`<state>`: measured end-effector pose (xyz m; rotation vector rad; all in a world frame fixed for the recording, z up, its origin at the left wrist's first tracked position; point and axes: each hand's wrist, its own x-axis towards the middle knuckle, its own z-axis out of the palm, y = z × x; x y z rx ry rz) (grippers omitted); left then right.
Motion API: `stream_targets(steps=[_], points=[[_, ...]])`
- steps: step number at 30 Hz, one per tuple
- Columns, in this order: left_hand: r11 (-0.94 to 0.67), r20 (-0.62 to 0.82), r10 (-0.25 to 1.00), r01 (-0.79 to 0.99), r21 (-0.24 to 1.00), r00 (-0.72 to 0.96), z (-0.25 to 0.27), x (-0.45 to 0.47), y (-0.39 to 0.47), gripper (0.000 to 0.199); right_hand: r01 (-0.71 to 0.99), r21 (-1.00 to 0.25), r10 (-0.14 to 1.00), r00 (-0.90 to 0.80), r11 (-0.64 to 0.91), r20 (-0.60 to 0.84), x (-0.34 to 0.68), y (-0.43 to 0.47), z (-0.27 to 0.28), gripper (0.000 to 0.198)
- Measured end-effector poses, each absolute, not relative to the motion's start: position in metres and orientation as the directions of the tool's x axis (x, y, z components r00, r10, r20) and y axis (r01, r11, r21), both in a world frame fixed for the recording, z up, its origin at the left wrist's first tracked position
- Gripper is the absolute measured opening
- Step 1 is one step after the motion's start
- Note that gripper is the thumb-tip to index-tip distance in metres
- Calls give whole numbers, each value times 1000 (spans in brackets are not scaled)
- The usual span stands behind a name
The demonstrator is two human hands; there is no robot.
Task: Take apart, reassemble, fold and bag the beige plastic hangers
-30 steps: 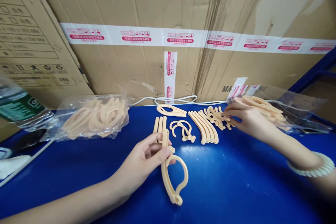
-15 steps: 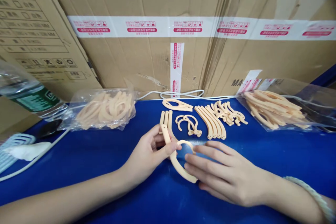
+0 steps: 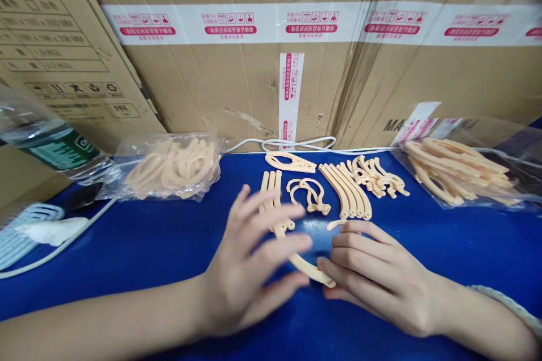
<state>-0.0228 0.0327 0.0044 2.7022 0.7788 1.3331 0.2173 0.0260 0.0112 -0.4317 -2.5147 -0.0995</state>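
Note:
My right hand (image 3: 381,276) has its fingers closed around the near end of a curved beige plastic piece (image 3: 311,271). Another thin curved beige part (image 3: 336,225) shows above those fingers; whether it joins the held piece is hidden. My left hand (image 3: 254,265), slightly blurred, is open with fingers spread over the far end of the held piece. Just beyond it lie several straight beige strips (image 3: 271,183), partly covered by the fingers. Curved hook-shaped parts (image 3: 311,192) rest to their right, beside a row of bent strips (image 3: 347,194).
A beige looped part (image 3: 290,162) and a pile of small hooks (image 3: 376,175) lie farther back. Clear bags of beige parts stand left (image 3: 173,169) and right (image 3: 457,172). A water bottle (image 3: 63,146), white cable (image 3: 296,144) and cardboard boxes (image 3: 237,84) border the blue table (image 3: 169,248).
My left hand has let go of the curved piece and spread its fingers. My right hand has closed on its near end. The view has shifted slightly.

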Motion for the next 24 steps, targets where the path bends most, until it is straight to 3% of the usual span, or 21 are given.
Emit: stream_targets(steps=[2,4,10,14,18,24], points=[[-939,635,323,323,120,702,4,-21,30,16,335,-42,300,-773,941,559,215,22,11,19],[-952,528,302,284,117,794,4,-19,28,13,346,-37,308,-775,937,552,213,18,10,19],[-929,445,370,338,153,816,5,-15,29,21,366,49,272,-768,929,579,215,9,3,14],[-936,421,346,339,94,838,7,-15,28,24,384,109,250,-765,917,594,216,9,2,12],[-937,377,334,348,31,864,8,-16,28,26,417,-50,354,-698,908,623,211,12,4,10],[-944,409,320,325,60,854,12,-19,29,27,389,-254,460,-659,885,594,207,11,11,12]])
